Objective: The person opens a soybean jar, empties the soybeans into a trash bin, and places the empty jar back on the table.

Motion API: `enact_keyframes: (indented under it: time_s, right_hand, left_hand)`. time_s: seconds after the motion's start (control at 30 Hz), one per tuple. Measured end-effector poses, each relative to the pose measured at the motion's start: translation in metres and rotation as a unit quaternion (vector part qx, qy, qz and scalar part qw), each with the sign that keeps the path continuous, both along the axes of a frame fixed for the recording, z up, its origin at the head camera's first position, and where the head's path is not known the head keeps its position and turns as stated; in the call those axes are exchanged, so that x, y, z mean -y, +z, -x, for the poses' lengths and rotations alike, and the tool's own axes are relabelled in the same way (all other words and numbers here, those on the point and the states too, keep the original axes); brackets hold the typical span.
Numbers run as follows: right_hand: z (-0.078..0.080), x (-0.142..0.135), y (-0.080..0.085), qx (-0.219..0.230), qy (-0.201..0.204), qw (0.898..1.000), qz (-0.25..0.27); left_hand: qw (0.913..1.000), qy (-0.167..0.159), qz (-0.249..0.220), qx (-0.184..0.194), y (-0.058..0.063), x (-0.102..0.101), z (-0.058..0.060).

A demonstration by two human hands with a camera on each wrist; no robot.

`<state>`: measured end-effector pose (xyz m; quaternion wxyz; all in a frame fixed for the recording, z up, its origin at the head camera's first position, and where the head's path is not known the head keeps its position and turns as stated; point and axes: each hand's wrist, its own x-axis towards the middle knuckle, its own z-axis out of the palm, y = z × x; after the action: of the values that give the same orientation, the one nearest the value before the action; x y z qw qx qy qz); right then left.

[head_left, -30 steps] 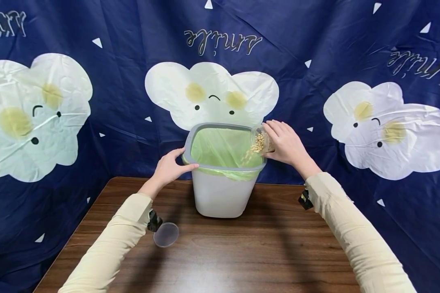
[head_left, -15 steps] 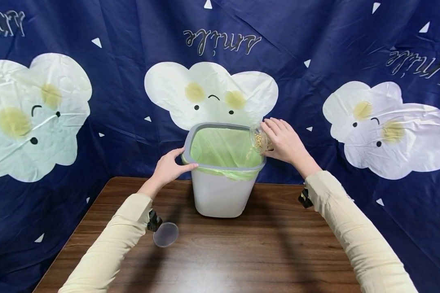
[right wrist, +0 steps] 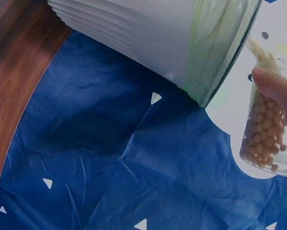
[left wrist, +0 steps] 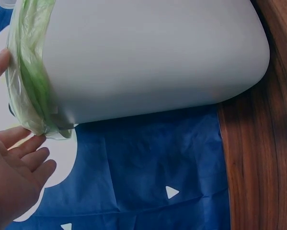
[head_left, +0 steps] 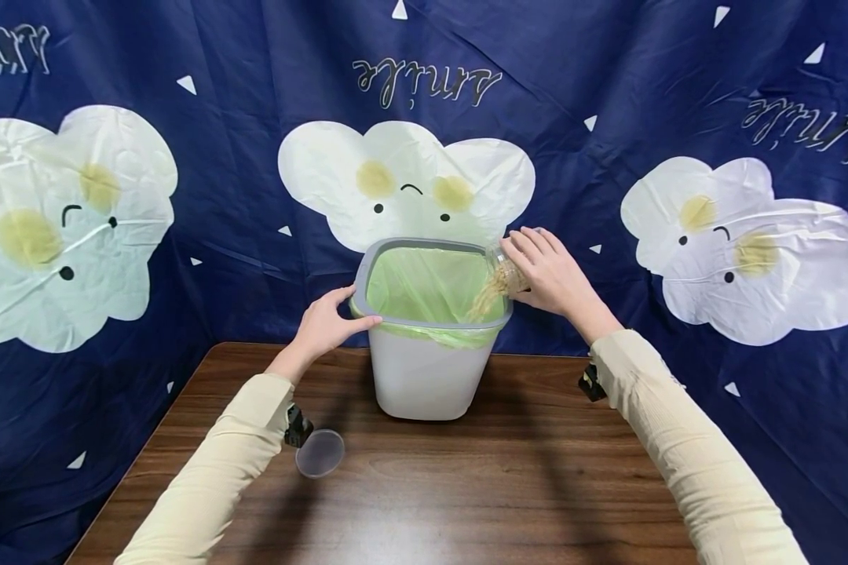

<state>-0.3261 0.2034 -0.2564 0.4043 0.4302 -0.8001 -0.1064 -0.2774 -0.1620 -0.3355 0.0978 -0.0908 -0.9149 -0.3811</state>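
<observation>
A white trash can (head_left: pixel 424 377) with a grey rim and a green bag liner (head_left: pixel 424 282) stands upright on the table. At its near left corner my left hand (head_left: pixel 325 320) holds the rim, thumb on the front and fingertips on the side; the left wrist view shows those fingers (left wrist: pixel 30 160) loosely bent against the liner. My right hand (head_left: pixel 547 271) grips a clear plastic jar (head_left: pixel 514 275), tipped over the right rim. Pale soybeans (head_left: pixel 491 297) stream from its mouth into the can. More soybeans (right wrist: pixel 265 132) remain inside the jar in the right wrist view.
A clear round lid (head_left: pixel 320 453) lies on the brown wooden table (head_left: pixel 466 494), near my left wrist. Behind the table hangs a dark blue cloth (head_left: pixel 233 275) with white cloud faces, close to the can's back side.
The soybean stream thinned half a second ago and is thicker again now. The jar has tilted slightly further down in my right hand. My left hand and the can have stayed in place.
</observation>
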Motion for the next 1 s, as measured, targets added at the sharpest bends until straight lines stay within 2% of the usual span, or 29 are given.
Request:
enact_keyframes:
  time_s: [0.37,0.73,0.87,1.0]
  right_hand:
    - [-0.001,0.001,0.002,-0.009,0.006,1.0,-0.011]
    - [0.001,-0.001,-0.002,0.019,0.005,1.0,-0.013]
    - [0.002,0.003,-0.003,0.015,-0.01,1.0,-0.008]
    - [0.002,0.01,-0.005,0.014,0.003,1.0,0.002]
  left_hand:
    - [1.0,-0.001,-0.001,0.002,0.0,0.0,0.0]
    - [1.0,-0.003,-0.005,0.001,-0.001,-0.002,0.0]
    - [1.0,0.0,-0.003,0.002,-0.002,-0.001,0.0]
    - [1.0,0.003,-0.002,0.003,-0.002,0.0,0.001]
